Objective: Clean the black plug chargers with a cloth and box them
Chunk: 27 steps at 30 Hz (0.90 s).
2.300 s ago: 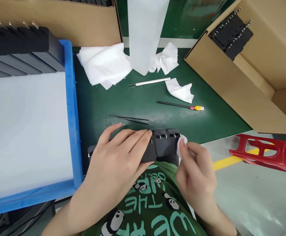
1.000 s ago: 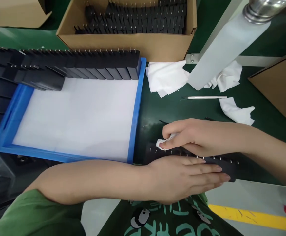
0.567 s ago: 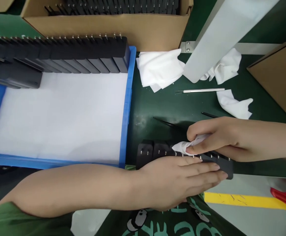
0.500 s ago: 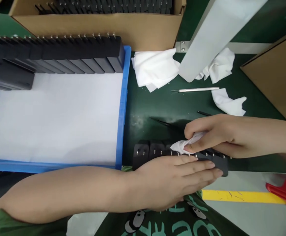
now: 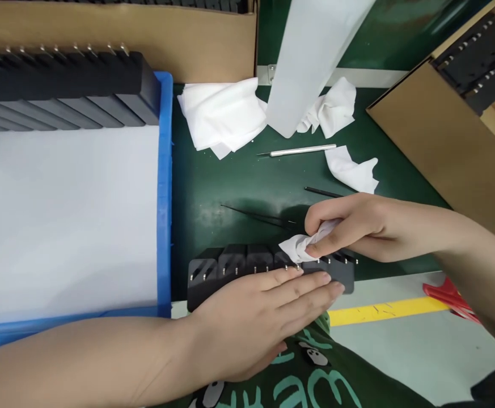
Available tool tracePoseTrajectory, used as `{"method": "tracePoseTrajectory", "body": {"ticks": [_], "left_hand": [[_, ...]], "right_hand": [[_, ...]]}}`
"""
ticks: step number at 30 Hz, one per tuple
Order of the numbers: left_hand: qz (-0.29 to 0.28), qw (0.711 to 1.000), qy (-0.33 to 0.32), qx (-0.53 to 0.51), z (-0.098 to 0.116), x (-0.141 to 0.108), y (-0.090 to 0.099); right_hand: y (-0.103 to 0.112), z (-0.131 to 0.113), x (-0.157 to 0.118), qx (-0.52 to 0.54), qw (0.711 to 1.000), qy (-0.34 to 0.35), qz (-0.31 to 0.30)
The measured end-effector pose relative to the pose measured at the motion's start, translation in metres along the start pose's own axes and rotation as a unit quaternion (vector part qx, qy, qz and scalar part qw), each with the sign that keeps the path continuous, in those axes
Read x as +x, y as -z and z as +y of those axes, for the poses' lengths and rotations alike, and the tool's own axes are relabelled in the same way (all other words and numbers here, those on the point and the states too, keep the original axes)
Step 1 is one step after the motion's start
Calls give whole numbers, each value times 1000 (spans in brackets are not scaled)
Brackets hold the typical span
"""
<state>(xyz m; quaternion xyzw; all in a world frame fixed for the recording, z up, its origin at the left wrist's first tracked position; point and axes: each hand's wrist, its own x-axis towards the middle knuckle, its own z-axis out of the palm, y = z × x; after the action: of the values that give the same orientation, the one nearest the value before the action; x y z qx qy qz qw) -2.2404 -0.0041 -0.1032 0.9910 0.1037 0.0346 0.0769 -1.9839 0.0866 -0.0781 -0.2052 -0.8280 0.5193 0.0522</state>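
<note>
A row of black plastic blocks with small metal pins (image 5: 204, 283) stands along the near edge of the green table. My left hand (image 5: 264, 311) lies over the front of the row, fingers stretched out and pressed against the blocks. Pinched between the thumb and fingers of my right hand (image 5: 353, 226) is a white cloth (image 5: 300, 246); its tip touches the top of the row near the pins. Just behind, thin dark tweezers (image 5: 256, 215) lie on the table, partly in shadow.
A blue tray (image 5: 165, 187) with more black blocks is at left. Behind lie folded white cloths (image 5: 225, 116), a crumpled cloth (image 5: 336, 107), a thin white-handled tool (image 5: 302, 150) and a cloth scrap (image 5: 352, 171). A grey post (image 5: 311, 62) slants down; a cardboard box (image 5: 455, 141) stands right.
The view has shifted to the right, so most things appear further left. My right hand still holds the cloth on the row, and my left hand stays on the blocks.
</note>
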Motion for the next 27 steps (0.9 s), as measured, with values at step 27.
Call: {"method": "tracePoseTrajectory", "body": {"ticks": [27], "left_hand": [[-2, 999, -30, 19, -2, 0, 0]], "right_hand": [[-121, -21, -61, 16, 881, -106, 461]]}}
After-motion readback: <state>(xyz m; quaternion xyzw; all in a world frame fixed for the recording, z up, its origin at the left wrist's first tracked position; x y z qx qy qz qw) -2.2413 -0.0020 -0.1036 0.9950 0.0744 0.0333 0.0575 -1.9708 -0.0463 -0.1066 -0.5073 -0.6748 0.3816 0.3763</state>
